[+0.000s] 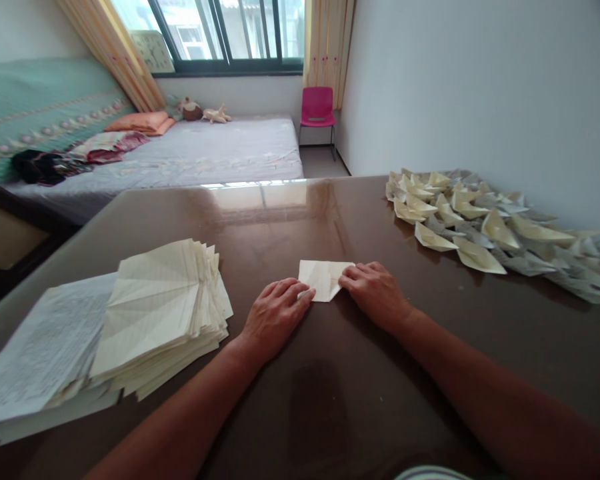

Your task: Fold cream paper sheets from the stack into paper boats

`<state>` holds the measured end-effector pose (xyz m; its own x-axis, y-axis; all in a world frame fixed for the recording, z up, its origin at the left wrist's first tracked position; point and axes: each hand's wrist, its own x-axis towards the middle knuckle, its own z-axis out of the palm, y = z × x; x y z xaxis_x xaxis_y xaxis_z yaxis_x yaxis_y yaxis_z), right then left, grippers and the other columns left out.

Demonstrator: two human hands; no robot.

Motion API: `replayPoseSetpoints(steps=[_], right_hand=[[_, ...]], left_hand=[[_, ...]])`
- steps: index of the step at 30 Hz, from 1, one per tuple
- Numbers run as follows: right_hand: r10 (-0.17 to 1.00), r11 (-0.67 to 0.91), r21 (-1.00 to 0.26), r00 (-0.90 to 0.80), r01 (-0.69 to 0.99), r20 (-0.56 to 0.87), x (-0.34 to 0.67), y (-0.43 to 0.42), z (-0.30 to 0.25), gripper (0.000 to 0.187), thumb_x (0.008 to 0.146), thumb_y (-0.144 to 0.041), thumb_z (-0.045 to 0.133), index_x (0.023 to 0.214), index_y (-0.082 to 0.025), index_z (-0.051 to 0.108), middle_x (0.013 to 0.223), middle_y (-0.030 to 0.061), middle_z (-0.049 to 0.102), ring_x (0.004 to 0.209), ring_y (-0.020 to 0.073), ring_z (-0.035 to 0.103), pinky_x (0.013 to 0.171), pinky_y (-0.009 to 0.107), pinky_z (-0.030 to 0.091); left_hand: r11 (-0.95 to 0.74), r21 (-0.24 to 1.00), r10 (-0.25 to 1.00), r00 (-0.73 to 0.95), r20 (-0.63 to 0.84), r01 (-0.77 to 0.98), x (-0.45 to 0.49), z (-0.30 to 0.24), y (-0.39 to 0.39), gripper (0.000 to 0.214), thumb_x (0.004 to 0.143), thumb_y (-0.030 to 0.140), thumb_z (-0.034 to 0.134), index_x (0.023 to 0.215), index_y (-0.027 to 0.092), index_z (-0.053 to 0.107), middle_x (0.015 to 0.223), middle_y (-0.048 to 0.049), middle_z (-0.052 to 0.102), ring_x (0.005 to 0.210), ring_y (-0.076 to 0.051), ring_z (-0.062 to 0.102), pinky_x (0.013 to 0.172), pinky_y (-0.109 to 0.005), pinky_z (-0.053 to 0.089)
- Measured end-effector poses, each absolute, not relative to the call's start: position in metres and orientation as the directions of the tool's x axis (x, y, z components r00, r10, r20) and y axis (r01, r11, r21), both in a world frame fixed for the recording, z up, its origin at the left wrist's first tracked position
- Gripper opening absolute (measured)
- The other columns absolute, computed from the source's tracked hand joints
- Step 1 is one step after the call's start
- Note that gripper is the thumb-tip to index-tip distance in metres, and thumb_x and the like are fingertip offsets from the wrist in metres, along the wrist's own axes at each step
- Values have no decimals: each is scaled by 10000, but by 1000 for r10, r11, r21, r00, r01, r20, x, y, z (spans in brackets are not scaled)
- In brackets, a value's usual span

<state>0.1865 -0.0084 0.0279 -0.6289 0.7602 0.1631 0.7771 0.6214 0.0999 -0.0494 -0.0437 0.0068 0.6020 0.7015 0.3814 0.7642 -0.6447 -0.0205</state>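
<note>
A small piece of folded cream paper (324,279) lies on the brown table in front of me, its lower right corner turned at a slant. My left hand (279,307) holds its left edge, thumb and fingers closed on the lower corner. At the right edge, my right hand (374,291) pinches the paper, with the fingers curled and the tips pressed together. Part of each side edge is hidden under my fingers.
Left of my hands lies a stack of creased cream sheets (150,300), overlapping printed white sheets (50,347). Many folded paper boats (475,213) crowd the table's right side by the wall. Beyond the glossy table (280,227) stand a bed (230,150) and a pink chair (317,107).
</note>
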Motion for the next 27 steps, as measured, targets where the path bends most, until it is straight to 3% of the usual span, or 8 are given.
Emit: replayPoseSetpoints(steps=[5, 11, 13, 17, 22, 27], right_hand=[[676, 715, -68, -664, 696, 321, 191, 5, 12, 158, 910, -148, 512, 924, -197, 661, 982, 47, 679, 944, 177, 582, 967, 317, 343], [764, 644, -403, -519, 650, 383, 195, 16, 1, 145, 867, -138, 537, 911, -206, 657, 1002, 24, 675, 901, 150, 593, 845, 257, 429], [743, 670, -434, -554, 603, 376, 196, 18, 0, 160, 871, -133, 527, 907, -206, 664, 1010, 26, 677, 913, 148, 587, 856, 267, 426], [680, 732, -371, -642, 571, 354, 195, 16, 1, 194, 878, -128, 518, 898, -213, 691, 985, 30, 698, 943, 175, 543, 896, 326, 404], [637, 762, -386, -708, 519, 306, 191, 2, 11, 174, 839, -166, 593, 968, -215, 698, 1014, 54, 677, 950, 179, 541, 912, 348, 418], [644, 708, -544, -728, 451, 235, 191, 0, 11, 195, 822, -250, 668, 1010, -206, 695, 997, 67, 652, 937, 168, 584, 859, 309, 467]], left_hand=[[-668, -72, 677, 646, 353, 740, -52, 11, -46, 285, 948, 220, 479, 1212, 204, 585, 1205, -56, 640, 1155, -216, 540, 988, -389, 418], [-673, -94, 653, 649, 390, 734, -54, 20, -49, 265, 958, 200, 454, 1186, 203, 590, 1166, -46, 647, 1135, -215, 541, 989, -386, 405], [-689, -79, 638, 654, 406, 721, -53, 22, -49, 227, 958, 214, 460, 1125, 208, 614, 1082, -40, 662, 1086, -201, 557, 957, -366, 419], [-775, -74, 566, 741, 362, 628, -47, 20, -53, 189, 960, 226, 459, 1039, 212, 630, 948, -26, 653, 996, -173, 573, 896, -328, 436], [-794, -34, 576, 770, 275, 606, -37, 14, -61, 201, 959, 259, 447, 1044, 236, 628, 880, -14, 635, 841, -150, 574, 657, -267, 433], [-739, 184, 673, 700, 239, 648, -37, 14, -60, 231, 954, 313, 446, 1025, 263, 660, 905, -14, 658, 866, -152, 573, 722, -263, 444]])
